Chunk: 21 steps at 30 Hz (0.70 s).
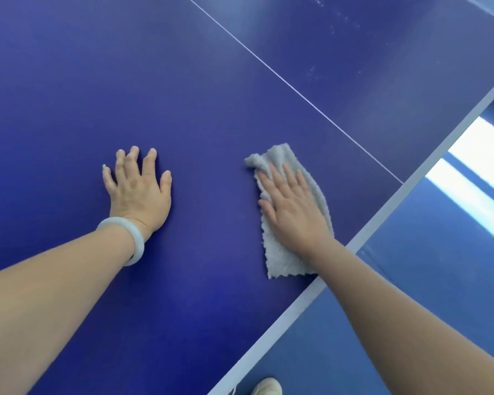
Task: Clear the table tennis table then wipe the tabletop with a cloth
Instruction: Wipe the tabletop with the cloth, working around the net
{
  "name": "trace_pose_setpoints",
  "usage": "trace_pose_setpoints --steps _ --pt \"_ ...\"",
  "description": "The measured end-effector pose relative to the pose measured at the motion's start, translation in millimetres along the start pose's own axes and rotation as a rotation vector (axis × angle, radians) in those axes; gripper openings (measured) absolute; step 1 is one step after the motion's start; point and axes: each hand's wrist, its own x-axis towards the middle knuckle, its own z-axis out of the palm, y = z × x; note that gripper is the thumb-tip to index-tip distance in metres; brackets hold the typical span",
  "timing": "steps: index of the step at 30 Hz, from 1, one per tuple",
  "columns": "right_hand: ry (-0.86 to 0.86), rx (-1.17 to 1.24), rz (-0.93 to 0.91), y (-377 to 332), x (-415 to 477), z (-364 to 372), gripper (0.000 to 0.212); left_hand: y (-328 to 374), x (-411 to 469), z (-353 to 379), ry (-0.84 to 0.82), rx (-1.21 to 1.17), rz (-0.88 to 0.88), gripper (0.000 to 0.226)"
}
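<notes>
- Blue counter [211, 81] beneath us.
- Grey cloth [283, 258] lies lengthwise away from us, bunched end farthest.
- Our right hand [293, 206] presses it, grip flat.
- Our left hand [139, 186] rests splayed, grip apart.

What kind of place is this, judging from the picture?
Probably an indoor sports hall or games room. The dark blue table tennis tabletop has a thin white centre line and a pale edge band, and the smooth blue floor beside it looks like sports flooring.
</notes>
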Motion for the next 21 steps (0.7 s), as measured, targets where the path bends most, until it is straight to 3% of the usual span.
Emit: trace_pose_setpoints --steps 2,4,6,9,11,16,19,21 --pt "0.019 0.027 0.292 26.8 23.6 -12.3 0.057 0.1 -0.9 0.2 0.000 0.000 0.001 0.057" --pt "0.038 0.046 0.438 22.2 37.7 -14.4 0.058 -0.1 -0.5 0.0 -0.003 0.010 0.001 0.058" --pt "0.055 0.056 0.317 -15.7 31.1 -3.6 0.059 -0.2 0.2 -0.7 -0.018 0.019 0.000 0.059" --pt "-0.012 -0.005 -0.167 -70.8 -12.7 15.4 0.057 -1.1 0.4 -1.1 -0.030 0.027 0.000 0.059" --pt "-0.052 -0.027 -0.310 -63.8 -15.2 15.4 0.055 -3.3 -0.3 -1.7 -0.035 0.028 0.004 0.059" --pt "0.016 0.054 0.123 -5.1 43.5 -4.4 0.057 -10.6 -9.3 -11.6 -0.097 -0.148 0.015 0.055" --pt "0.009 0.038 0.107 3.3 59.4 -3.7 0.057 -24.3 -58.8 -18.9 -0.092 -0.190 -0.045 0.055" --pt "0.005 0.032 0.092 5.2 62.5 -3.7 0.057 -35.8 -109.2 -23.1 -0.062 -0.171 -0.176 0.058"
